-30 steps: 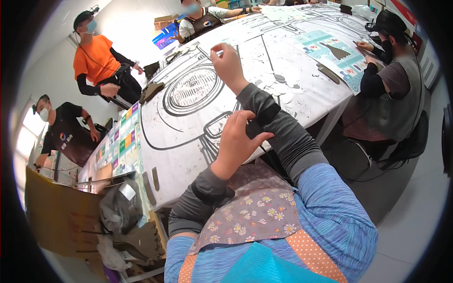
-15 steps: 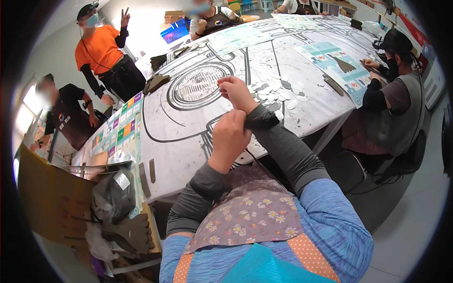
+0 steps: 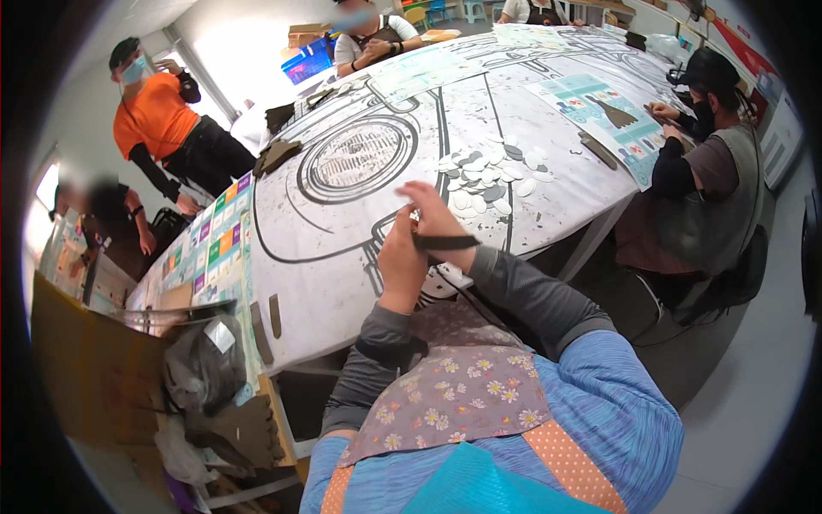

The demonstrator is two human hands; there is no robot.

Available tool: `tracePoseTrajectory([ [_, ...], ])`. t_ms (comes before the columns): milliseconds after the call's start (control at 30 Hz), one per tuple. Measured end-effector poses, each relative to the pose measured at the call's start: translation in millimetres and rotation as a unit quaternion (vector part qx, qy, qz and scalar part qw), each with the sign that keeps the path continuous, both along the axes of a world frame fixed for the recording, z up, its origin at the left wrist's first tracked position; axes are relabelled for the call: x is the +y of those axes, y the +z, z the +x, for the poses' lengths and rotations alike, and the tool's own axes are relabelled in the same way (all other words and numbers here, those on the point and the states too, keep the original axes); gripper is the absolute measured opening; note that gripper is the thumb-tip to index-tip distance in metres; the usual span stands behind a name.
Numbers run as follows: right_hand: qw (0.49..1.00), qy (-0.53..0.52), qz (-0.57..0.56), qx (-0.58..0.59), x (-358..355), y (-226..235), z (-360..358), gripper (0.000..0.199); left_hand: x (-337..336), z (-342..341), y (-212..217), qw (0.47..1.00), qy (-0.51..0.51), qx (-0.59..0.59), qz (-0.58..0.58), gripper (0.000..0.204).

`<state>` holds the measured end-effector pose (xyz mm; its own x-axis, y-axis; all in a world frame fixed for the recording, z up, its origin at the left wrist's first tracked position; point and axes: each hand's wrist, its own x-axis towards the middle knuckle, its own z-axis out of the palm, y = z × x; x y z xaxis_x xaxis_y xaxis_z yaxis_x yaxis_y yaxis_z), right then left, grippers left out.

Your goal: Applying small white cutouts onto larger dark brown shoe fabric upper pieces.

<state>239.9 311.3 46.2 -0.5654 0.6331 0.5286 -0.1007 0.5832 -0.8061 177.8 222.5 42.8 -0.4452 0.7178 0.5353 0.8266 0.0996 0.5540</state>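
My left hand (image 3: 402,264) is closed on a dark strap (image 3: 447,242) that lies across my right wrist. Past the wrist, the dark grey sleeve of my right arm begins. My right hand (image 3: 431,211) is slightly blurred, its fingers loosely stretched to the left, with nothing seen in them. Both hands are close together above the near edge of the table. Beyond them, a loose pile of white and grey oval discs (image 3: 485,182) lies on the white cloth (image 3: 342,248), which is printed with black lines.
Dark flat strips (image 3: 275,316) lie near the table's left corner, and another strip (image 3: 598,151) is to the right. A printed sheet (image 3: 591,111) lies before a seated person at the right. Other people are around the table. A cardboard box (image 3: 98,368) stands at the lower left.
Both hands have come lower and nearer to me. My left fingers have moved onto the strap at my right wrist, and its dark end now shows across the wrist.
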Motion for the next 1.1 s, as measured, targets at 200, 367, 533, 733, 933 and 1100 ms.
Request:
tracePoseTrajectory([
  [200, 0.996, -0.007, 0.020, 0.088, -19, 2, 23, 0.067, 0, 9, 25, 0.996, -0.070, 0.035, 0.049, 0.039],
  [367, 0.988, 0.039, -0.037, 0.146, -30, -12, 64, 0.066, 3, 36, 26, 0.991, -0.130, 0.027, 0.027, 0.032],
  [533, 0.977, 0.054, -0.113, 0.172, -32, -16, 100, 0.071, 14, 56, 29, 0.983, -0.154, 0.092, 0.022, 0.029],
  [733, 0.994, -0.039, 0.092, 0.047, -33, -14, 125, 0.076, 23, 62, 19, 0.966, -0.255, -0.047, -0.014, 0.026],
  [933, 0.960, 0.279, -0.006, -0.026, -65, -4, 162, 0.077, 68, 18, 29, 0.966, -0.176, -0.189, -0.002, 0.020],
  [1100, 0.769, 0.335, -0.529, 0.131, -42, -49, 103, 0.074, 111, 23, 157, 0.967, -0.240, -0.070, 0.041, 0.024],
])
